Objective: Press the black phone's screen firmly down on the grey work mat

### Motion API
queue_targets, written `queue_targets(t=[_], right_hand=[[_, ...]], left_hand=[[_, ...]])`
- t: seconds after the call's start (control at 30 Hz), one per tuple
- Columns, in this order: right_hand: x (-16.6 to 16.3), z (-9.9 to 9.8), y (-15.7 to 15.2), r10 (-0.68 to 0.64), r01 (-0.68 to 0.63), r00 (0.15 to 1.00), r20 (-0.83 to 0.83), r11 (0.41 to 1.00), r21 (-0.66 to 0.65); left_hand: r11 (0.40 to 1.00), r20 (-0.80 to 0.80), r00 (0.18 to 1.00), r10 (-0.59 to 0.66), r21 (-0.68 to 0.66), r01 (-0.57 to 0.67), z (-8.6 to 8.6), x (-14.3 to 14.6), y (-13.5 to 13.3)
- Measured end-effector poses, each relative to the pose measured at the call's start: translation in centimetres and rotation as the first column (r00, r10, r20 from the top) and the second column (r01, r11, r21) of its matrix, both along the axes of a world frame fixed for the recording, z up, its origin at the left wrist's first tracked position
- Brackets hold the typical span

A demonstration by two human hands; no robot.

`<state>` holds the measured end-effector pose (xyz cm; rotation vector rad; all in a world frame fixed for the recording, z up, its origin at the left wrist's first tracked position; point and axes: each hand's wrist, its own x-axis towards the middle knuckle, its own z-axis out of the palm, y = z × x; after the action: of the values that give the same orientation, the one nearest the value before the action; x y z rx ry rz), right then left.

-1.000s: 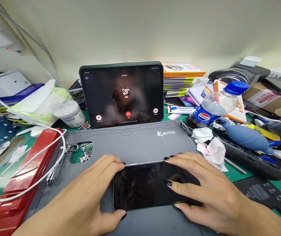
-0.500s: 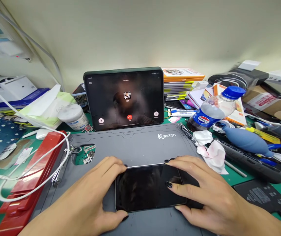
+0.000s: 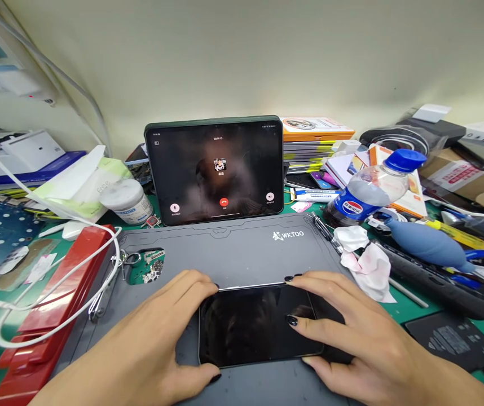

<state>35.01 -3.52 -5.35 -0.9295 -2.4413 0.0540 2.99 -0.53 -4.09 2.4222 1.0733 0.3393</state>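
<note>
A black smartphone [image 3: 250, 324] lies screen up on a grey work mat [image 3: 233, 251]. My left hand [image 3: 157, 338] grips its left end, fingers over the far edge and thumb at the near edge. My right hand [image 3: 352, 332] covers its right end, fingers curled over the far edge and one fingertip pressed on the glass. A tablet [image 3: 214, 169] stands upright behind the mat and shows a call screen.
A red tool case [image 3: 43, 316] and a white cable [image 3: 56, 282] lie at the left. A blue-capped bottle [image 3: 369, 189], crumpled tissue [image 3: 364, 256], a blue air blower [image 3: 426, 242] and stacked boxes [image 3: 313, 141] crowd the right. A white jar [image 3: 126, 200] stands left of the tablet.
The view has shifted slightly; both hands keep their hold on the phone, which has barely moved on the mat.
</note>
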Motion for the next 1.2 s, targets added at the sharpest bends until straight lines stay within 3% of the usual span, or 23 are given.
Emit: queue_targets(t=[0.27,0.53,0.7,0.97,1.2], right_hand=[[0.1,0.0,0.0,-0.007,0.007,1.0,0.0,1.0,0.017],[0.3,0.1,-0.1,0.012,-0.012,1.0,0.028,1.0,-0.002],[0.2,0.1,0.0,0.021,-0.022,0.999,0.041,1.0,0.007],[0.2,0.1,0.0,0.039,-0.039,0.999,0.033,0.999,0.018],[0.0,0.4,0.2,0.041,-0.041,0.999,0.033,0.999,0.008]], left_hand=[[0.998,-0.02,0.999,-0.03,0.058,0.031,0.7,0.3,0.2],[0.994,0.004,0.999,-0.049,0.096,0.049,-0.1,-0.4,0.1],[0.996,0.026,0.999,-0.038,0.078,0.036,-0.5,-0.7,0.0],[0.998,-0.004,0.999,-0.047,0.047,0.047,0.5,-0.2,0.3],[0.999,-0.007,0.999,-0.049,0.02,0.049,0.4,-0.4,0.3]])
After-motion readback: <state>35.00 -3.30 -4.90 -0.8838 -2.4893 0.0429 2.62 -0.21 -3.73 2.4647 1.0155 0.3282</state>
